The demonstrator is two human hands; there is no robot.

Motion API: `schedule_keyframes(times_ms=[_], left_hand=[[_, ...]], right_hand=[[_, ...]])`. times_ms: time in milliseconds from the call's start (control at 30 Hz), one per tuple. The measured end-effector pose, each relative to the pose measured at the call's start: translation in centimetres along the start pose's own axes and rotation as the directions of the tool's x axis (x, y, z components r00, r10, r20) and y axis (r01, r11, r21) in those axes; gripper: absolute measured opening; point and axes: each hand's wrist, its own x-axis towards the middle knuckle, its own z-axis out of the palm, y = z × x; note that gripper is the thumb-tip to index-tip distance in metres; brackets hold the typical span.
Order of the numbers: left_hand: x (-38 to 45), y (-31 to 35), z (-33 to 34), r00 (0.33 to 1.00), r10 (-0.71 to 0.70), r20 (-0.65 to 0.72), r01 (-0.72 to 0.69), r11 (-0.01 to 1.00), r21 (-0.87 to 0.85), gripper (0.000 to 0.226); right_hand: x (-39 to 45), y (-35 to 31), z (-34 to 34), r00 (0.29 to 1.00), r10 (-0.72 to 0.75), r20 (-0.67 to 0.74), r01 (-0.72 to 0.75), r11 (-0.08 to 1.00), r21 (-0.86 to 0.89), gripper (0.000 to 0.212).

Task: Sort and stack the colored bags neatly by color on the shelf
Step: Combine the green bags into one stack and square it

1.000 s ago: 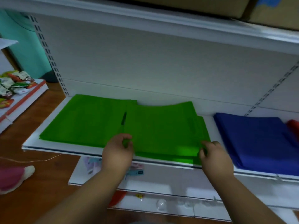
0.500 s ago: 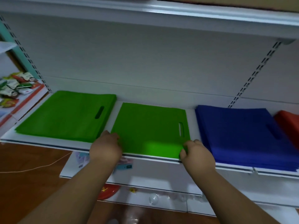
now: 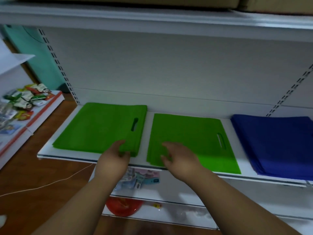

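Observation:
Two stacks of green bags lie side by side on the white shelf [image 3: 94,154]. The left green stack [image 3: 101,128] has its handle slot at the right; the right green stack [image 3: 191,133] lies a small gap away. A blue stack [image 3: 277,141] sits further right. My left hand [image 3: 114,160] pinches the front right corner of the left green stack, thumb on top. My right hand [image 3: 180,158] is over the front left part of the right green stack, its fingers spread and relaxed.
An upper shelf [image 3: 152,17] overhangs the work area. Lower shelves hold small packets [image 3: 138,178] and a red item [image 3: 123,206]. At the left a low display [image 3: 25,106] carries snack packs, and a thin cord [image 3: 50,184] crosses the wooden floor.
Both hands let go of the right green stack's front corners. My left hand shifted left to the other green stack's corner; my right hand moved left across the right stack. The view swung left.

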Motion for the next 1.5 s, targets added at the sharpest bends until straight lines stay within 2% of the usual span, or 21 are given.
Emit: schedule_keyframes(times_ms=[67,133,267,333,400,467,533,633,733,833,933,1033,1100,1200,1300,1400,1500], left_hand=[[0.8,-1.9,-1.9,0.995,-0.055,0.082,0.061,0.995,-0.079,0.054],[1.6,-3.8,-3.7,0.987,-0.103,0.120,0.116,0.987,-0.111,0.059],[2.7,-6.3,-5.9,0.960,-0.157,0.234,0.207,0.957,-0.204,0.056],[2.7,-7.0,-6.5,0.932,-0.137,0.336,0.225,0.945,-0.238,0.055],[2.7,-7.7,-6.9,0.920,-0.112,0.375,0.223,0.937,-0.268,0.053],[2.9,-8.3,-7.2,0.933,-0.127,0.337,0.246,0.908,-0.339,0.051],[3.2,-8.8,-7.6,0.942,-0.183,0.282,0.295,0.852,-0.432,0.047],[3.4,-9.6,-7.9,0.944,-0.261,0.201,0.329,0.759,-0.562,0.039],[3.6,-10.0,-8.1,0.958,-0.284,0.037,0.252,0.774,-0.581,0.027],[3.8,-9.1,-7.9,0.953,-0.291,-0.080,0.191,0.788,-0.586,0.018],[3.2,-7.1,-6.7,0.970,-0.221,-0.103,0.138,0.846,-0.516,0.015],[2.2,-4.4,-4.4,0.987,-0.128,-0.095,0.078,0.907,-0.414,0.016],[1.7,-2.5,-2.7,0.995,-0.068,-0.079,0.040,0.949,-0.312,0.016],[0.8,0.5,0.2,0.997,0.039,-0.066,-0.045,0.994,-0.100,0.015],[-0.6,3.4,3.2,0.986,0.161,-0.053,-0.154,0.982,0.110,0.019],[-1.8,5.0,5.9,0.971,0.236,-0.028,-0.224,0.948,0.228,0.016],[-2.4,5.6,7.6,0.963,0.270,-0.010,-0.252,0.911,0.327,0.022]], right_hand=[[2.2,-2.8,0.9,0.995,-0.006,0.099,0.003,1.000,0.028,0.058],[4.1,-5.2,1.9,0.990,0.004,0.137,-0.010,0.999,0.044,0.061],[5.8,-8.8,3.4,0.977,0.076,0.201,-0.077,0.997,0.001,0.056],[5.9,-9.9,3.9,0.975,0.138,0.173,-0.136,0.990,-0.020,0.047],[6.0,-10.9,4.1,0.972,0.212,0.099,-0.207,0.977,-0.061,0.034],[5.9,-11.6,4.2,0.965,0.261,0.027,-0.257,0.961,-0.106,0.026],[5.4,-11.8,4.2,0.969,0.240,-0.056,-0.244,0.964,-0.101,0.020],[4.0,-10.8,4.7,0.965,0.077,-0.249,-0.080,0.997,-0.001,0.017],[2.6,-9.3,4.8,0.918,0.022,-0.396,-0.006,0.999,0.042,0.023],[1.5,-7.4,4.3,0.888,0.030,-0.458,-0.025,1.000,0.017,0.027],[0.0,-4.7,3.1,0.854,0.072,-0.516,-0.058,0.997,0.043,0.028],[-2.2,-1.1,1.2,0.809,0.230,-0.542,-0.187,0.973,0.135,0.030],[-3.7,1.4,0.0,0.781,0.337,-0.525,-0.301,0.941,0.156,0.037],[-6.0,5.6,-1.9,0.770,0.400,-0.498,-0.392,0.911,0.126,0.037],[-7.7,9.6,-3.5,0.787,0.435,-0.437,-0.442,0.892,0.092,0.037],[-8.5,12.7,-4.3,0.821,0.473,-0.319,-0.492,0.870,0.024,0.035],[-8.7,14.5,-4.5,0.844,0.477,-0.244,-0.497,0.867,-0.025,0.030]])
